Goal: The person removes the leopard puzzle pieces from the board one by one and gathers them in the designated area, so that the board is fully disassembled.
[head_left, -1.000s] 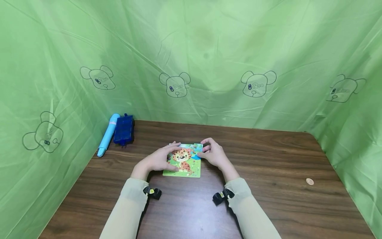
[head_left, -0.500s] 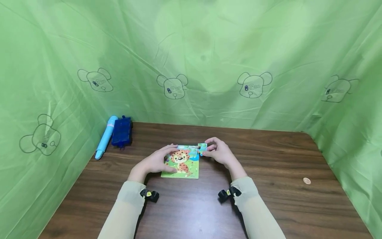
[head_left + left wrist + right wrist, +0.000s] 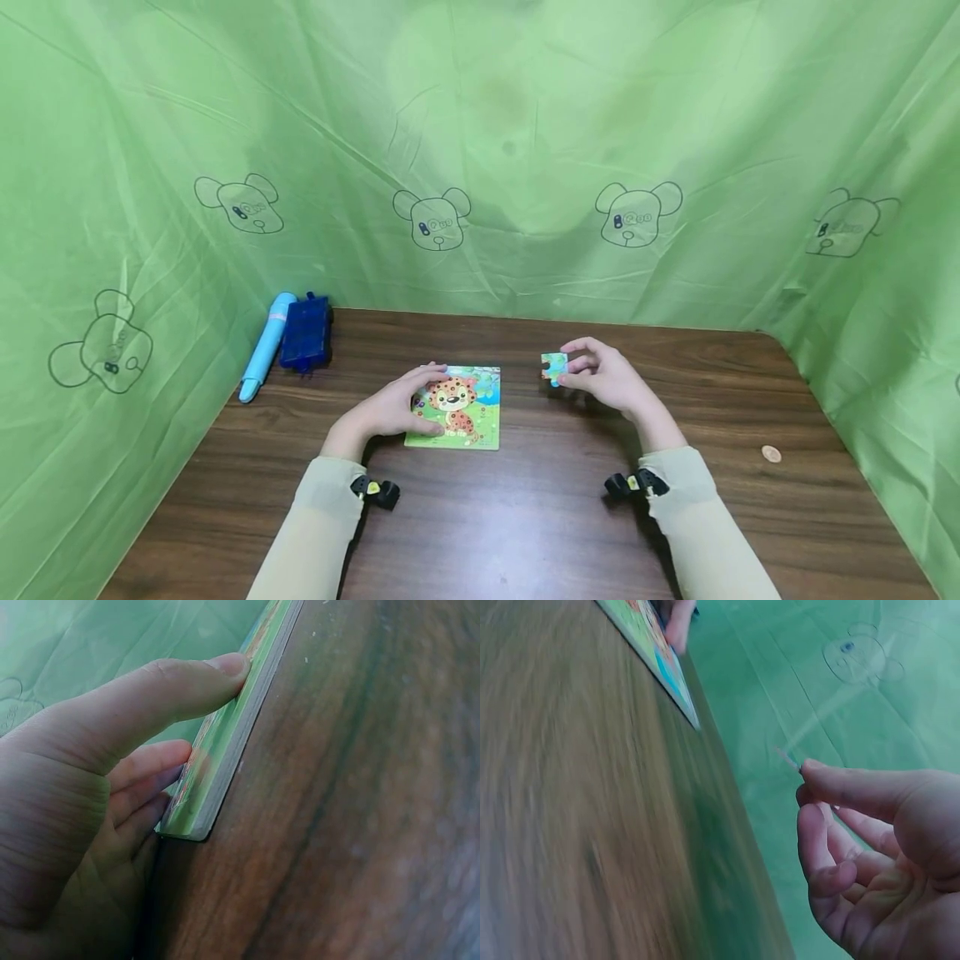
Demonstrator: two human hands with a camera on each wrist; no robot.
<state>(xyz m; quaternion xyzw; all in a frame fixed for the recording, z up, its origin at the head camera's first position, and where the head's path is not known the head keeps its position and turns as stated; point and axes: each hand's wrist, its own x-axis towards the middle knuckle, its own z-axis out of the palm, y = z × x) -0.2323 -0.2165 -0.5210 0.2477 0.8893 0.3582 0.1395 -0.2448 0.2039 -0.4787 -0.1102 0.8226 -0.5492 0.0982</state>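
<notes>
A square jigsaw puzzle (image 3: 480, 425) with a spotted cub on a green and blue background lies on the table. My left hand (image 3: 392, 406) holds its left side, thumb over the face and the other fingers toward the far left corner. In the left wrist view the thumb lies across the puzzle's surface (image 3: 199, 799) close to its edge. Off to the right, my right hand (image 3: 603, 375) pinches a small blue and green puzzle piece (image 3: 553, 368) between thumb and fingers. The right wrist view shows that piece (image 3: 786, 758) edge-on at the thumb tip, mostly hidden by the fingers.
A light blue stick-shaped object (image 3: 264, 346) and a dark blue plastic box (image 3: 306, 333) lie at the table's back left. One small round pale disc (image 3: 771, 454) is far right on the wooden table (image 3: 495, 525). Green cloth (image 3: 525, 275) stands round the table's back and sides.
My right hand has drawn the piece away from the puzzle's upper right corner and carried it to the right. The left hand has stayed on the puzzle.
</notes>
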